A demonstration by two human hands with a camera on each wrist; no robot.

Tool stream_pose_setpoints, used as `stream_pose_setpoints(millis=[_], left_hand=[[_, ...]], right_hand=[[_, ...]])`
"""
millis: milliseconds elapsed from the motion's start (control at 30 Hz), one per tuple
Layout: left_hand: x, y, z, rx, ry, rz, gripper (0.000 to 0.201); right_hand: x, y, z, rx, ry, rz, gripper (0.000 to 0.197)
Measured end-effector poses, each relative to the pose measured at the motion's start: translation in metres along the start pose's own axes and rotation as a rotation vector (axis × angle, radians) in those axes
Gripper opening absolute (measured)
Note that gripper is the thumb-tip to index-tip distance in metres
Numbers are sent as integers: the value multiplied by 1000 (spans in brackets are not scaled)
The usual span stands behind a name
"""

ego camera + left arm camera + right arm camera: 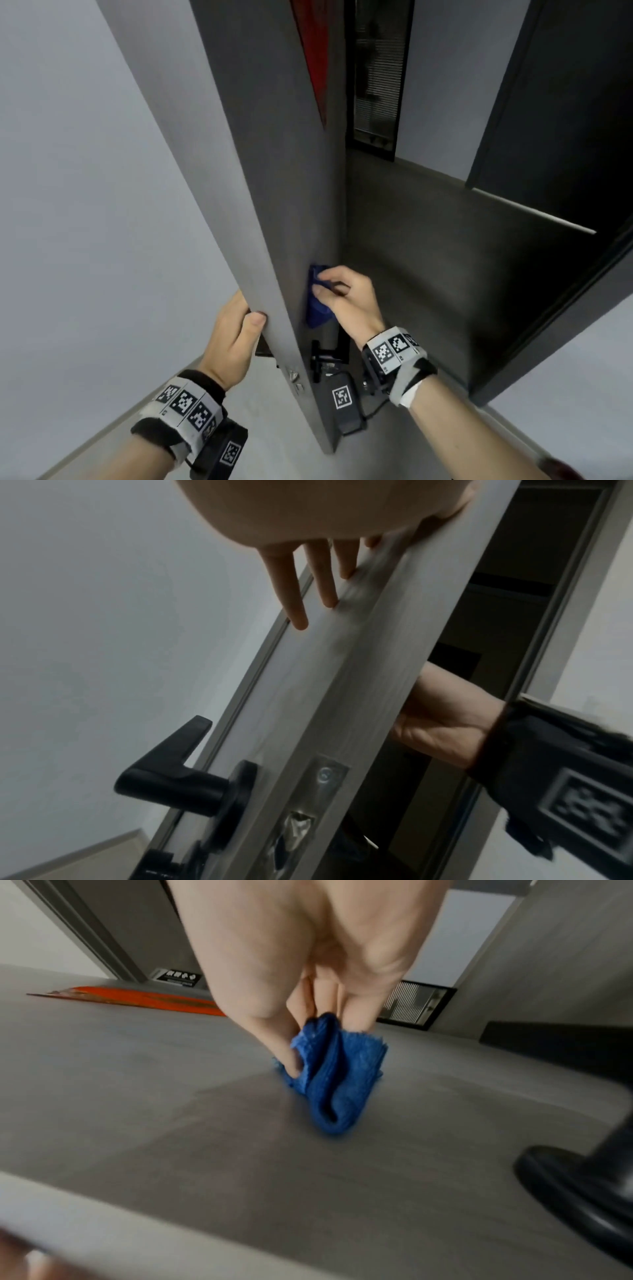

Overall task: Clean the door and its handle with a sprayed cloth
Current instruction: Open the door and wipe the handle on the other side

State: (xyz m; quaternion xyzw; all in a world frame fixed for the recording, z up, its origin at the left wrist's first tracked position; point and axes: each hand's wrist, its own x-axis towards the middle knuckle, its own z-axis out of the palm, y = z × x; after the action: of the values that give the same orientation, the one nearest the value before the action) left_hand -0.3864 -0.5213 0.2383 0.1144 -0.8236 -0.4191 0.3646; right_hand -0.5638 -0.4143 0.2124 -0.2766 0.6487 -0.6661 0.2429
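Mid-wipe on the door (pixel 274 171) face — right hand (pixel 346 301) pinching the bunched blue cloth (pixel 332 1074) flat against the panel just above the black handle (pixel 582 1185), left hand (pixel 233 339) steadying the door's edge, fingers straight on the far face, thumb pressed near. Damp streak showing below the cloth; handle seemingly untouched, much panel left. Black sticker (pixel 178 978) and red sign (pixel 137 1000) higher up — writing unreadable.

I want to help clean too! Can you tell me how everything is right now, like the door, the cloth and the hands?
door: open, held at its edge
left hand: holds the door edge, fingers straight
right hand: pinches the cloth
blue cloth: bunched, pressed against the door face
black handle: untouched
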Motion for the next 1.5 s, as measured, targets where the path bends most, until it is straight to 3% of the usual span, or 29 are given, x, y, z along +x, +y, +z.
stream_pose_setpoints(millis=[367,533,700,867,933,1033,1133,1233,1367,1500], left_hand=[[-20,4,-38,-13,351,-155,28],[-18,-4,-78,-61,392,-220,66],[-11,-1,-110,-132,396,-299,46],[-9,-7,-140,-181,406,-335,45],[-5,-9,-149,-122,373,-346,43],[3,-9,-160,-128,381,-360,18],[13,-9,-172,-92,477,-303,30],[28,-6,-185,-59,557,-297,20],[37,-11,-197,-17,590,-320,10],[38,-23,-211,79,537,-333,15]], right_hand=[[-31,-37,78,136,-323,-214,17],[-22,-63,116,106,-322,-312,19],[-11,-94,161,164,-277,-471,16],[5,-50,193,60,-195,-353,12],[30,-16,197,-2,-146,-170,17],[68,6,192,-34,-100,48,16],[94,-3,179,25,21,12,15],[119,-12,171,111,106,-31,15],[154,-13,183,47,78,-83,17],[165,-15,218,54,44,-135,22]])
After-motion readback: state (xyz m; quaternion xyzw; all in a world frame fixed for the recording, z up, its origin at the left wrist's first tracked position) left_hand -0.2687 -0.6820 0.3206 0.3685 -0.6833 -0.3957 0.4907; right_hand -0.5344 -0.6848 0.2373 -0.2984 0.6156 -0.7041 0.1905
